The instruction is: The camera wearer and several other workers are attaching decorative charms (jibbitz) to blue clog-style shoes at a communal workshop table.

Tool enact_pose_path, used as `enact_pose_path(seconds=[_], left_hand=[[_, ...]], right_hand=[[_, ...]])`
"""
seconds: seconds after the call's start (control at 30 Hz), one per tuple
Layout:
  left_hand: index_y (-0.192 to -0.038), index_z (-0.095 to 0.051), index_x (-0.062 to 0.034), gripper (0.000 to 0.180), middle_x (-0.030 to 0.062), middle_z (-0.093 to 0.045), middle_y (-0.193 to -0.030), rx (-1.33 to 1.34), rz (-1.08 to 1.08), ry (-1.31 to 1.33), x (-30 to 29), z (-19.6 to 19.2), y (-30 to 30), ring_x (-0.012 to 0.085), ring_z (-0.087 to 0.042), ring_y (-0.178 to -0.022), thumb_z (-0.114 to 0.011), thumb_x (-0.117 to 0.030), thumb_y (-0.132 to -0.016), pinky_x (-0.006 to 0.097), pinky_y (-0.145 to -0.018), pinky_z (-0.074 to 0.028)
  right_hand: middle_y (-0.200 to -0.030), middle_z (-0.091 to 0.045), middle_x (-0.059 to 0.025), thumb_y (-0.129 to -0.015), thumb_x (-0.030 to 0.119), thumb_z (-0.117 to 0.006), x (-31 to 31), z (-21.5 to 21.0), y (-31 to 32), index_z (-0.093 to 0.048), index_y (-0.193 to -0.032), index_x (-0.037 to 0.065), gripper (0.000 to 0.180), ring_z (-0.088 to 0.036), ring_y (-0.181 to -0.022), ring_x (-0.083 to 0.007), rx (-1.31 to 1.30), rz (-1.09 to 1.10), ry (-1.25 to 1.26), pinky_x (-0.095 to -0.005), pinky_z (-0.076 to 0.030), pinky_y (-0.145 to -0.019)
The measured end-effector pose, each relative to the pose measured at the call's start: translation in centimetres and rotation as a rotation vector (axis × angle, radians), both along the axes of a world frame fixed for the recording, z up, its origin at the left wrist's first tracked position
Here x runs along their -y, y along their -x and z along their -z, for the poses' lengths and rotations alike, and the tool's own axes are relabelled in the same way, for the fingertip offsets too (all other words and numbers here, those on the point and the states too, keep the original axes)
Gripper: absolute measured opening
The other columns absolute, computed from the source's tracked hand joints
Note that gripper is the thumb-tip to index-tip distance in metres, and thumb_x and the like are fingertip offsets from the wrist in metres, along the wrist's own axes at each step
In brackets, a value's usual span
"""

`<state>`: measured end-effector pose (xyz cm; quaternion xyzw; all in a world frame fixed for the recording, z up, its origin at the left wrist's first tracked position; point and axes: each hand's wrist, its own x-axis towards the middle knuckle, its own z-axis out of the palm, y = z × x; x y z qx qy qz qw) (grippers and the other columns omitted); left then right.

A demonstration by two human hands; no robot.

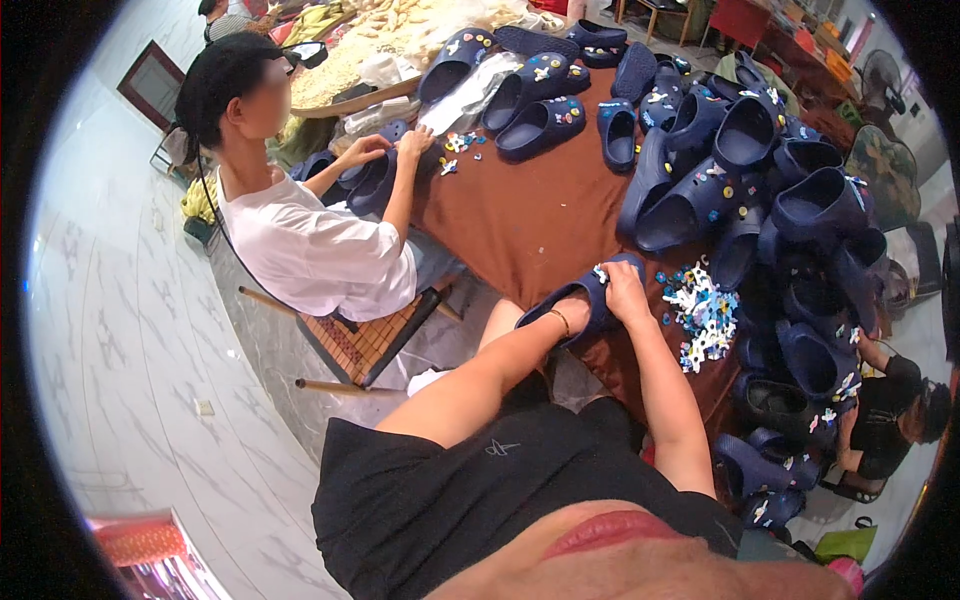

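Observation:
At the near edge of the brown-covered table, a navy clog (602,322) is tilted with its opening toward me. My left hand (574,309) reaches inside the clog, so its fingers are hidden. On the outside, my right hand (626,296) is closed, fingertips pinched at a small white shoe charm (600,272) on the clog's upper. Just right of that hand lies a heap of white, blue and yellow charms (703,315).
A big pile of navy clogs (745,135) covers the table's right side; more clogs (541,127) lie at the far edge. A person in a white shirt (310,240) handles a clog at left. Another person in black (885,420) works at right.

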<state>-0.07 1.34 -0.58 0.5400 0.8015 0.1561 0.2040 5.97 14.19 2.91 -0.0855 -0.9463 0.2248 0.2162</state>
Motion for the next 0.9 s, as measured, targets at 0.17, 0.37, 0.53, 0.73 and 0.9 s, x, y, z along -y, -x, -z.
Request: enact_pose_path(seconds=[0.17,0.37,0.53,0.73,0.9], left_hand=[[-0.076,-0.062,0.0006,0.021,0.0202,-0.06,-0.085,-0.019,0.018,-0.006,0.1,-0.4,0.1,0.0326,-0.058,-0.076,-0.046,-0.012,-0.071,0.039,-0.071,-0.045],[-0.077,-0.062,0.0014,0.023,0.0207,-0.059,-0.087,0.022,-0.034,0.05,0.5,0.7,-0.7,0.032,-0.058,-0.081,-0.044,-0.012,-0.072,0.038,-0.074,-0.044],[-0.094,-0.059,-0.0009,0.029,0.0213,-0.056,-0.1,-0.063,-0.001,-0.008,0.7,5.4,0.0,0.032,-0.054,-0.093,-0.043,-0.015,-0.074,0.038,-0.083,-0.041],[-0.087,-0.062,-0.003,0.024,0.0191,-0.058,-0.096,-0.006,-0.002,0.188,-1.4,2.0,1.1,0.0313,-0.057,-0.089,-0.047,-0.015,-0.074,0.038,-0.08,-0.043],[-0.072,-0.064,-0.0001,0.024,0.0215,-0.06,-0.083,-0.124,-0.056,0.163,0.1,2.6,1.5,0.033,-0.059,-0.079,-0.043,-0.012,-0.073,0.041,-0.073,-0.046]], right_hand=[[-0.082,-0.054,-0.0175,-0.071,0.004,-0.05,0.9,-0.8,0.4,-0.054,-0.085,0.002,0.014,-0.051,-0.08,-0.0333,0.088,0.096,-0.14,-0.0409,-0.042,-0.073],[-0.076,-0.055,-0.0197,-0.074,0.012,-0.052,1.6,-1.8,0.7,-0.06,-0.074,0.002,0.012,-0.055,-0.076,-0.0353,0.217,0.123,-0.159,-0.0429,-0.044,-0.07],[-0.076,-0.056,-0.0218,-0.072,0.012,-0.052,2.2,-3.0,1.3,-0.064,-0.073,0.006,0.013,-0.056,-0.074,-0.0358,0.334,0.144,-0.085,-0.0439,-0.045,-0.068],[-0.089,-0.057,-0.0196,-0.074,0.014,-0.053,0.1,-1.1,0.2,-0.06,-0.097,0.007,0.025,-0.054,-0.084,-0.0341,0.063,0.087,0.121,-0.0402,-0.042,-0.077],[-0.088,-0.057,-0.0131,-0.074,0.009,-0.052,0.9,0.5,-4.9,-0.059,-0.093,0.007,0.021,-0.055,-0.083,-0.0291,-0.079,0.413,0.347,-0.0354,-0.044,-0.074]])
